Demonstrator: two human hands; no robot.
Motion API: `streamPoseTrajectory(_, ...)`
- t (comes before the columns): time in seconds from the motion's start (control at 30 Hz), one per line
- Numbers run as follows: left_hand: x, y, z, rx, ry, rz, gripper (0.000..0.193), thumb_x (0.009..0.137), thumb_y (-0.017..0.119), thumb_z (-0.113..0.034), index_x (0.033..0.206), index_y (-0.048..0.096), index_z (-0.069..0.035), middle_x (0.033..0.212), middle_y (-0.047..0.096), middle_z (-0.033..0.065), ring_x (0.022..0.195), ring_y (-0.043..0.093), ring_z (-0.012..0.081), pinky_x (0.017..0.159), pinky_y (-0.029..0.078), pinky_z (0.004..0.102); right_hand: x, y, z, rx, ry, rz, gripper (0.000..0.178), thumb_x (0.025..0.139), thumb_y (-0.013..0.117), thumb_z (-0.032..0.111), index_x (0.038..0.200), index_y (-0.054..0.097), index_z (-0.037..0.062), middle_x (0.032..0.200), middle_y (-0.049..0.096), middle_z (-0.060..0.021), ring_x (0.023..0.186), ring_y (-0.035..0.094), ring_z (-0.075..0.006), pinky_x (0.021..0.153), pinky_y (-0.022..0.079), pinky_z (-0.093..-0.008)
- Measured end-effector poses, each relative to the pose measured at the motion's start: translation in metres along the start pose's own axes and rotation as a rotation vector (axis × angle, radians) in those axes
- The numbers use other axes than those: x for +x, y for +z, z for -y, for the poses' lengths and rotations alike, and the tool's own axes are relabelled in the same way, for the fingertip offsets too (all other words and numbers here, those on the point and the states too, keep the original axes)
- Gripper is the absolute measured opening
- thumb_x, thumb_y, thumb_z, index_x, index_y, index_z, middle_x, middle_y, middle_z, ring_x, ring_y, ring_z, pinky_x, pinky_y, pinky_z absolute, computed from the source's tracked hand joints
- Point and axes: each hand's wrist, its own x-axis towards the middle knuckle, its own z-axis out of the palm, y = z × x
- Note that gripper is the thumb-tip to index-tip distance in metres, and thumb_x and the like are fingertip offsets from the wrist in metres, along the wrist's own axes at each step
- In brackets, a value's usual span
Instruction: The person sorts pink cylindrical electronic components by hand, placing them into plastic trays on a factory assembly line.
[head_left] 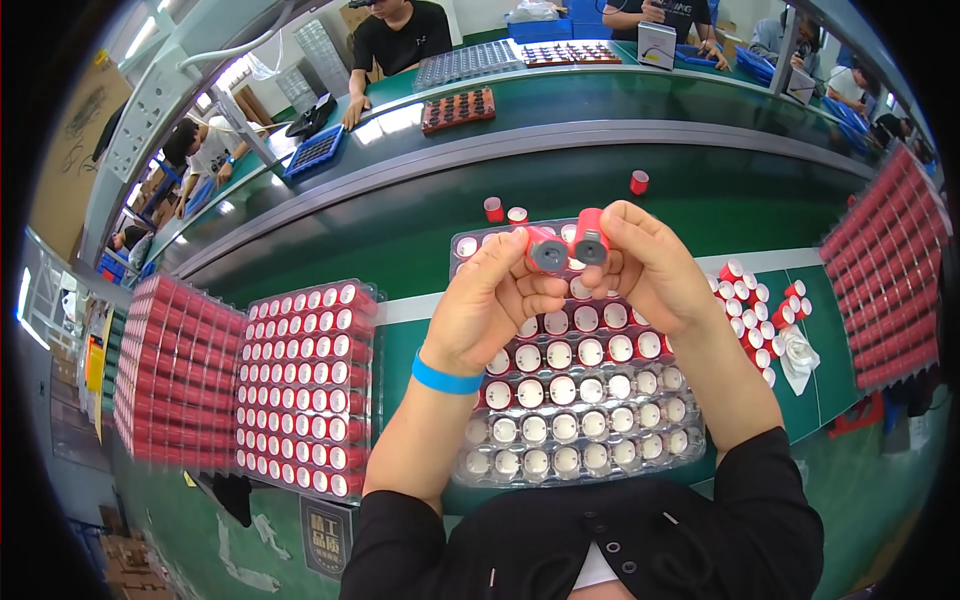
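Note:
My left hand [490, 295] is closed on a small red cylinder [547, 252] with a dark grey end that has a hole in it. A matching red cylinder [590, 238] is pinched in my right hand [650, 260]. The two pieces are side by side, their grey ends facing me. Below both hands lies a clear plastic tray [590, 470] with rows of round pockets. Its middle rows hold red cylinders with white tops [560, 355]; the nearest rows look paler. My forearms hide part of the tray. A blue band [445, 375] circles my left wrist.
Left stand a filled tray [300, 390] and a tall stack of trays [175, 370]. Loose cylinders [745, 310] and a crumpled white cloth [797, 358] lie at right, before another stack [885, 270]. A few stray cylinders [639, 182] sit beyond. People work across the green conveyor [400, 150].

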Motion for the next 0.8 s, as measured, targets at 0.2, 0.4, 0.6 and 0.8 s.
streamPoseTrajectory(0.2, -0.016, 0.014, -0.004, -0.128, -0.164, 0.019, 0.039, 0.106, 0.045, -0.038, 0.115, 0.063, -0.005, 0.098, 0.071, 0.0097, 0.082, 0.072, 0.0183, 0.074, 0.061, 0.0308, -0.017, 0.016, 0.000, 0.171, 0.096, 0.031, 0.024, 0.102, 0.057, 0.030, 0.107, 0.062, 0.0062, 0.093, 0.073, -0.0083, 0.080, 0.074, -0.0171, 0.066, 0.062, -0.0276)
streamPoseTrajectory(0.4, -0.034, 0.021, 0.003, -0.097, -0.179, 0.051, 0.039, 0.106, 0.046, -0.038, 0.114, 0.064, -0.005, 0.098, 0.071, 0.0092, 0.084, 0.072, 0.0196, 0.077, 0.059, 0.0342, -0.039, 0.026, 0.000, 0.213, 0.190, -0.040, 0.025, 0.104, 0.053, 0.028, 0.110, 0.064, 0.0057, 0.088, 0.073, -0.0073, 0.076, 0.072, -0.0163, 0.064, 0.060, -0.0294)
streamPoseTrajectory(0.6, -0.071, 0.038, 0.022, 0.439, 0.009, -0.189, 0.035, 0.097, 0.067, -0.022, 0.124, 0.061, 0.000, 0.103, 0.068, 0.0076, 0.090, 0.067, 0.0148, 0.081, 0.055, 0.0291, -0.079, 0.018, -0.003, -0.054, 0.231, 0.001, 0.042, 0.094, 0.063, 0.020, 0.130, 0.056, 0.0004, 0.112, 0.068, -0.0102, 0.087, 0.070, -0.0157, 0.074, 0.058, -0.0289)
streamPoseTrajectory(0.8, -0.091, 0.044, 0.050, 1.091, 0.161, -0.117, 0.041, 0.086, 0.077, -0.014, 0.123, 0.064, -0.002, 0.106, 0.067, 0.0063, 0.097, 0.063, 0.0166, 0.087, 0.051, 0.0317, -0.117, 0.006, -0.019, -0.533, 0.106, 0.032, 0.042, 0.085, 0.068, 0.004, 0.126, 0.057, 0.0003, 0.119, 0.064, -0.0080, 0.107, 0.063, -0.0145, 0.092, 0.051, -0.0300)
